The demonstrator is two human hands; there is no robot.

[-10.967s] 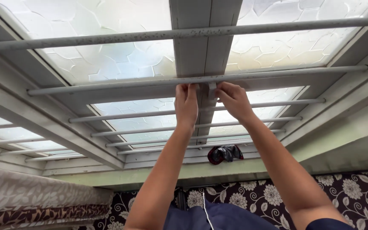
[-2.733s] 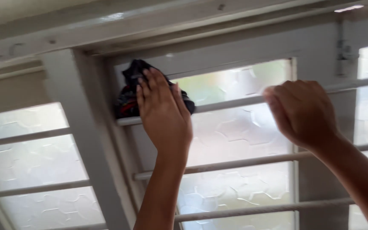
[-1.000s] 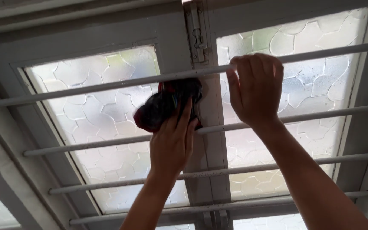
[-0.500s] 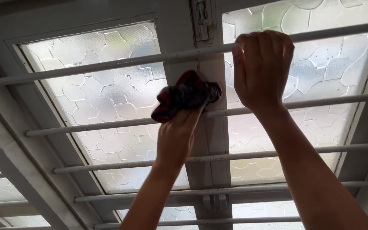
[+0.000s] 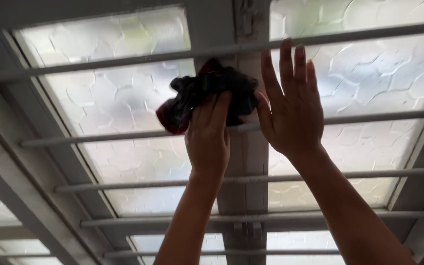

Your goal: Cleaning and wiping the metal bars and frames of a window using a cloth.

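My left hand (image 5: 207,135) presses a crumpled dark cloth with a red edge (image 5: 199,95) against the grey centre post of the window (image 5: 241,162), at the height of a horizontal bar (image 5: 89,139). Just to the right of the cloth, my right hand (image 5: 288,105) is raised with its fingers spread and straight, holding nothing, its fingertips reaching the upper bar (image 5: 123,61). Both forearms rise from the bottom of the view.
Frosted patterned glass panes (image 5: 123,103) fill the window on both sides of the post. Several grey horizontal bars (image 5: 369,172) cross in front of the glass. A latch (image 5: 245,12) sits at the top of the post. A grey frame (image 5: 20,191) slants at the left.
My right hand has let go of the upper bar and opened flat. My left hand with the cloth has stayed at the centre post, and the view has shifted slightly.
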